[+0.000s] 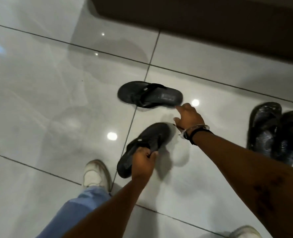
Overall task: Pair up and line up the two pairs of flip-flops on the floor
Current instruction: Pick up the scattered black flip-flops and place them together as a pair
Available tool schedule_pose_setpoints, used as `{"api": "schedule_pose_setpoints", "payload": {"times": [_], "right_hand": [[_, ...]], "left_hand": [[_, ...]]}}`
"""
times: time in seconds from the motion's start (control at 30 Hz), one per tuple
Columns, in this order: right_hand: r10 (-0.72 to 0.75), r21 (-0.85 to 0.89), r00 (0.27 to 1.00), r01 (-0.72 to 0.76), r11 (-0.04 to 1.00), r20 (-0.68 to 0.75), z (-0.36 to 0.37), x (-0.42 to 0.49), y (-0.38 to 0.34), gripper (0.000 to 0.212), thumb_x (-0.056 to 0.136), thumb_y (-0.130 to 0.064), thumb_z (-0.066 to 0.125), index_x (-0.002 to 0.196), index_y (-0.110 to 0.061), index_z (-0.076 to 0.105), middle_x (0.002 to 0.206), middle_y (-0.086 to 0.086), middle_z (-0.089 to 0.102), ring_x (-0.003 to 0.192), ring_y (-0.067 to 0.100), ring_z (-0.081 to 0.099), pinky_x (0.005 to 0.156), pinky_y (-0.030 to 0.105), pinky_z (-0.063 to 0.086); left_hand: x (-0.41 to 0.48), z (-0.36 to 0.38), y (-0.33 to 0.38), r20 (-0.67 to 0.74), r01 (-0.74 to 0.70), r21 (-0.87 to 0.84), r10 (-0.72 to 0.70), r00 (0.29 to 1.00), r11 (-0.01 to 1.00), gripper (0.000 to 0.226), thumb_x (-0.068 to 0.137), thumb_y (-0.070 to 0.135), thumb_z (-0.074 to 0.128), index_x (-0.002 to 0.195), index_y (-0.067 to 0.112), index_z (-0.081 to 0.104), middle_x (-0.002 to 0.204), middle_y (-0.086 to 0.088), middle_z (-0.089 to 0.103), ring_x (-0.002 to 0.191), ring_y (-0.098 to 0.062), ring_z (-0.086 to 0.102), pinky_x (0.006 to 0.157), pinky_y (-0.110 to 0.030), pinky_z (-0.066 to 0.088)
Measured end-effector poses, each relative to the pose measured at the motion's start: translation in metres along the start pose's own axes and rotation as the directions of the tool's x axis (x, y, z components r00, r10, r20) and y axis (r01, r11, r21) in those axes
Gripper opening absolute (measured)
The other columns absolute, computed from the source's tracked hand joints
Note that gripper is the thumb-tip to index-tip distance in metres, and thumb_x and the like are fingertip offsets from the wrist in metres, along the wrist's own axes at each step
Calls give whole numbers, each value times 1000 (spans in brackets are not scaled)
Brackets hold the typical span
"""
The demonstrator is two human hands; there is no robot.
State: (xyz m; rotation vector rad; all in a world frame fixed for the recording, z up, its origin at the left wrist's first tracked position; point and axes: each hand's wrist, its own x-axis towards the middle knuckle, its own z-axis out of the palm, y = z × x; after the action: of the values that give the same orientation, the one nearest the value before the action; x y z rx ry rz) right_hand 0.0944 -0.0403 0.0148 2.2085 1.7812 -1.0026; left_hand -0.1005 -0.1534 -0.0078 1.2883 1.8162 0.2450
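Left hand (143,161) grips one black flip-flop (142,148) by its strap above the tiled floor (39,83); right hand (189,115), fingers loosely spread, touches its mate (150,94). Another pair (276,133) lies rightward.

Open tile floor (47,83) left & far; dark furniture edge (211,23) blocks top, glossy flip-flop pair (278,133) crowds right, white shoe (96,174) near.

Four black flip-flops (150,94), two white shoes (96,174), two hands (188,115).
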Motion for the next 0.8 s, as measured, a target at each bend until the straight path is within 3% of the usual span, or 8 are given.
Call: {"api": "schedule_pose_setpoints", "payload": {"times": [0.07, 0.13, 0.23, 0.47, 0.57, 0.63, 0.73, 0.8], "right_hand": [[-47, 2, 999, 47, 999, 16, 0, 28, -33, 52, 90, -26, 59, 139, -15, 46, 145, 16, 41, 131, 36, 43, 104, 44, 43], [-87, -34, 994, 89, 995, 64, 5, 53, -63, 48, 90, -24, 59, 136, -13, 50, 144, 15, 44, 131, 35, 43, 107, 43, 41], [-98, -187, 990, 115, 976, 99, 20, 71, -95, 40, 88, -26, 61, 127, -13, 57, 134, 14, 50, 124, 35, 48, 99, 45, 45], [-104, -269, 992, 79, 960, -78, 53, 81, -117, 23, 87, -11, 58, 107, -4, 68, 118, 13, 56, 115, 34, 50, 81, 41, 52], [-38, -140, 991, 19, 990, -132, 47, 77, -120, 26, 89, -18, 54, 103, 0, 67, 114, 19, 60, 108, 38, 56, 79, 40, 51], [107, 27, 978, -103, 994, -177, 43, 75, -122, 27, 89, -19, 54, 97, 2, 68, 106, 22, 65, 97, 40, 63, 72, 38, 51], [333, 270, 931, -286, 919, -149, 36, 78, -123, 23, 89, -15, 55, 88, 4, 68, 90, 22, 70, 83, 38, 67, 64, 34, 49], [393, 335, 910, -332, 882, -132, 35, 82, -124, 24, 90, -17, 55, 86, 3, 68, 86, 21, 71, 80, 36, 68, 64, 34, 50]], "left_hand": [[22, -26, -8, -105, 77, -57, -82, 991, 995, 45, 88, 19, 70, 54, 16, 42, 54, -4, 49, 52, -20, 48, 59, -28, 38], [43, -44, -13, -161, 139, -116, -156, 975, 984, 46, 90, 21, 69, 52, 16, 42, 49, 3, 45, 46, -11, 43, 54, -18, 35], [70, -56, -10, -198, 184, -288, -246, 949, 940, 50, 88, 17, 71, 50, 19, 39, 47, 5, 40, 45, -9, 37, 53, -20, 37], [121, -60, 13, -198, 258, -469, -385, 901, 845, 43, 86, 21, 74, 54, 19, 46, 52, 6, 50, 49, -6, 45, 52, -13, 36], [134, -63, 23, -186, 234, -426, -338, 922, 874, 41, 87, 24, 72, 57, 20, 45, 53, 8, 49, 49, -4, 44, 50, -12, 35], [144, -66, 31, -168, 206, -401, -292, 941, 893, 38, 88, 24, 71, 60, 17, 46, 55, 7, 48, 50, -6, 43, 52, -16, 39], [160, -69, 48, -138, 156, -382, -224, 965, 911, 30, 87, 21, 71, 67, 12, 50, 61, 0, 51, 56, -12, 46, 57, -21, 44], [173, -65, 60, -122, 133, -353, -186, 975, 926, 33, 85, 19, 72, 63, 13, 47, 59, 0, 50, 54, -12, 45, 55, -23, 43]]}}
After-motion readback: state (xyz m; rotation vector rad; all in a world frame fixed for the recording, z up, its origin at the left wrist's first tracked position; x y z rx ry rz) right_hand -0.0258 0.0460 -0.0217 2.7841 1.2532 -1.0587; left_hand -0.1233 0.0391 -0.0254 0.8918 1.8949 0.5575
